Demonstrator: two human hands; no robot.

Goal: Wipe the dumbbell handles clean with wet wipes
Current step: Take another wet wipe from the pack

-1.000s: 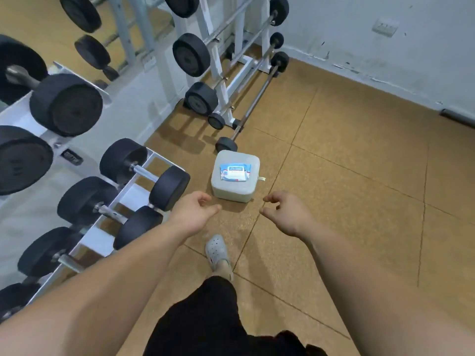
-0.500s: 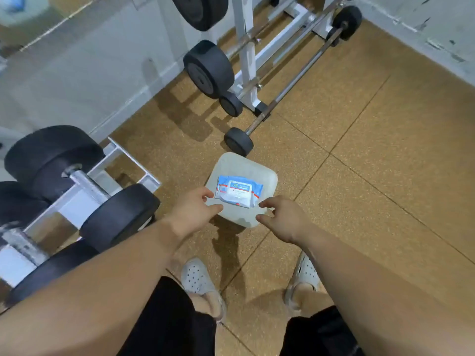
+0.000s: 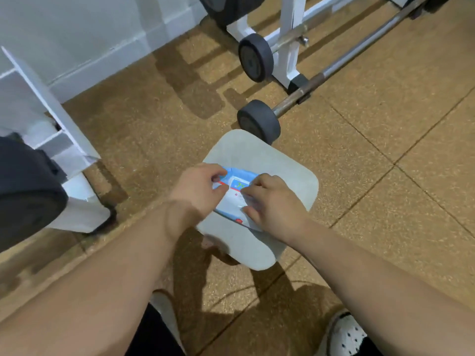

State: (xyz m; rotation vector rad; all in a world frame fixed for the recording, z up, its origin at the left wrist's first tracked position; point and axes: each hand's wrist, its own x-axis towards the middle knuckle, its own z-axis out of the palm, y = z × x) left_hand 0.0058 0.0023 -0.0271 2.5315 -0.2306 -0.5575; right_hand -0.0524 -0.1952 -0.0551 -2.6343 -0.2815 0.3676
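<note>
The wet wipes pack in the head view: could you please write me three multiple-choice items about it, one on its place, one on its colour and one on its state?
1. Where does the wet wipes pack lie?
A. on the floor
B. on the pale box
C. on a rack shelf

2. What colour is its border?
A. blue
B. green
C. black

3. What is its state?
A. untouched
B. held by one hand only
C. held by both hands

Key:
1 B: the box's pale top shows above, beside and below the pack.
2 A: a blue edge shows next to the left hand.
3 C: the left hand and the right hand each have fingers curled on it.
</note>
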